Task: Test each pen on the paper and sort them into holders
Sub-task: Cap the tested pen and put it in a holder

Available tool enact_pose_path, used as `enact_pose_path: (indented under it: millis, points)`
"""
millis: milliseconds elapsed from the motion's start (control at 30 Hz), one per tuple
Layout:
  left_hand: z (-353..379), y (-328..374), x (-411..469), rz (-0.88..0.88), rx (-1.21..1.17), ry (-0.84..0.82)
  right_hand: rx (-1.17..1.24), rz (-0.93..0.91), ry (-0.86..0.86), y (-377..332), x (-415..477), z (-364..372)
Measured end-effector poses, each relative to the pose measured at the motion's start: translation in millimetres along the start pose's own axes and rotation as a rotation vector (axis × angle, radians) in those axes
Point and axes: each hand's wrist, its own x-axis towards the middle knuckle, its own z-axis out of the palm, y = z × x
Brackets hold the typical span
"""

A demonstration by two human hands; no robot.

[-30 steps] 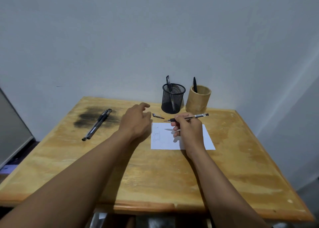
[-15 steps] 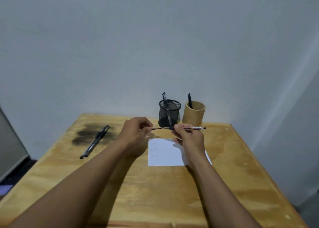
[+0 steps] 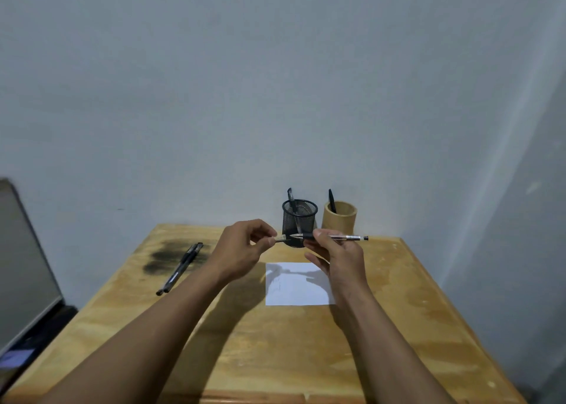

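Note:
My right hand (image 3: pixel 335 256) holds a clear-barrelled pen (image 3: pixel 346 237) level above the table, its tip pointing left. My left hand (image 3: pixel 242 250) pinches the small pen cap (image 3: pixel 281 238) just left of that tip; cap and tip nearly touch. Below them a white paper (image 3: pixel 298 284) with faint scribbles lies on the wooden table (image 3: pixel 275 342). Behind stand a black mesh holder (image 3: pixel 298 221) with one pen in it and a bamboo holder (image 3: pixel 339 218) with one black pen. Two black pens (image 3: pixel 180 267) lie side by side at the left.
A dark burnt-looking stain (image 3: pixel 171 255) marks the table under the two loose pens. A grey wall rises right behind the holders. A grey panel (image 3: pixel 21 266) leans at the far left, beside the table's left edge.
My left hand picked the cap off the table and brought it to the pen's tip. My right hand lifted the pen off the paper. The camera tilted up.

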Motion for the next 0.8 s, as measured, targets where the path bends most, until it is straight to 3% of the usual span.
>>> enact_pose_path:
  millis: [467,800]
  points:
    - [2.3,4.0,-6.7,-0.034,-0.163,-0.025,-0.06,0.013,-0.12,-7.7,0.5,-2.3]
    - [14.0,13.6,-10.3,-0.153,-0.435,-0.025,0.081,0.09,-0.137,-2.2,0.5,0.5]
